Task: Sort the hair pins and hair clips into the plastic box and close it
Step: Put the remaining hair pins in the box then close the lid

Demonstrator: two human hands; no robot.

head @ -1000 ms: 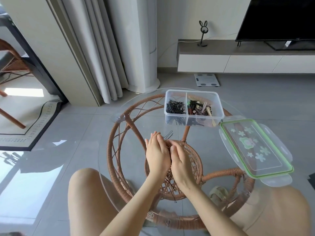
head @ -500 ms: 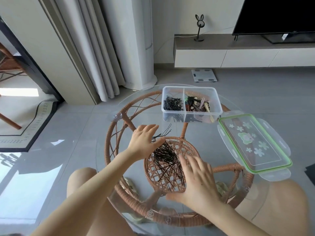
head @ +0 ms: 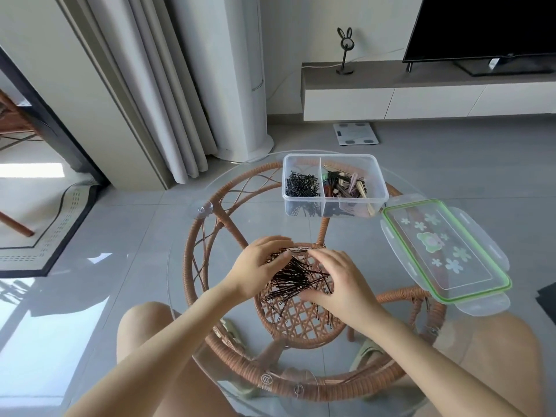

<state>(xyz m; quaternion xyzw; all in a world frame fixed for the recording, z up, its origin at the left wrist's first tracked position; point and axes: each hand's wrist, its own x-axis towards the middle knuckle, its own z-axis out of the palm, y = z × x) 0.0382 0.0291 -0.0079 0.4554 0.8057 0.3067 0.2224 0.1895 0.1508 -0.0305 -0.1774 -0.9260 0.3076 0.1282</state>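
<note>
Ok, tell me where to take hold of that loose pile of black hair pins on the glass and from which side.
Take the pile of hair pins at its two flanks, scooping inward from left and right with the left hand and right hand. The pins lie flat and thin on the glass table, crisscrossed, so pinching from above would probably catch only a few.

Bare glass (head: 355, 236) between pin pile (head: 296, 276) and plastic box (head: 334, 185).

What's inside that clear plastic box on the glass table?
The plastic box has two compartments: the left holds black hair pins, the right holds mixed hair clips. Clips buried lower in the pile cannot be made out. Its lid lies beside it.
</note>
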